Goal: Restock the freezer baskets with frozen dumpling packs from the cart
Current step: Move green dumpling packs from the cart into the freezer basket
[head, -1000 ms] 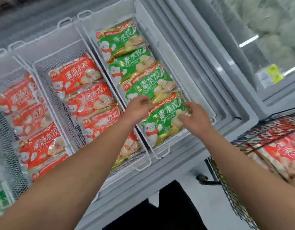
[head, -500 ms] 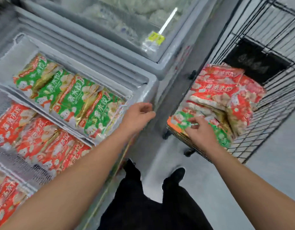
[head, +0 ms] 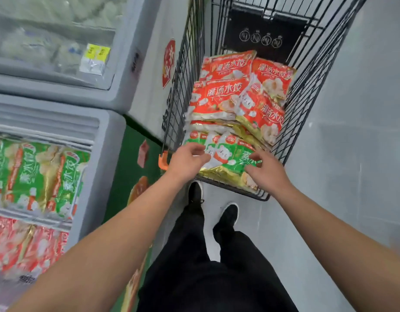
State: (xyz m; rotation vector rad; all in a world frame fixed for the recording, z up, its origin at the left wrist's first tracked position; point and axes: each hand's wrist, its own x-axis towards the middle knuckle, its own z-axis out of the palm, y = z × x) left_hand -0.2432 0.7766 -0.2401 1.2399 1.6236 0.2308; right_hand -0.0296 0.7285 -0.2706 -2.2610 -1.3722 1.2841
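A black wire cart (head: 187, 86) holds a heap of red dumpling packs (head: 226, 70) and, at its near end, a green dumpling pack (head: 230, 158) lying on top of others. My left hand (head: 190, 158) curls its fingers around the left edge of that green pack. My right hand (head: 264, 170) grips its right side. The pack still lies in the cart. At the left, the open freezer (head: 104, 154) shows a basket of green packs (head: 36, 176) and, nearer me, one of red packs (head: 25, 244).
A second freezer with a shut glass lid (head: 48, 41) and a yellow price tag (head: 95, 57) stands behind the open one. My shoes (head: 195, 192) stand on the grey floor between freezer and cart. Bare floor lies right of the cart.
I have turned from the freezer to the cart. Both hands left the green pack in the basket; the right reached the cart's green pack first, then the left joined it.
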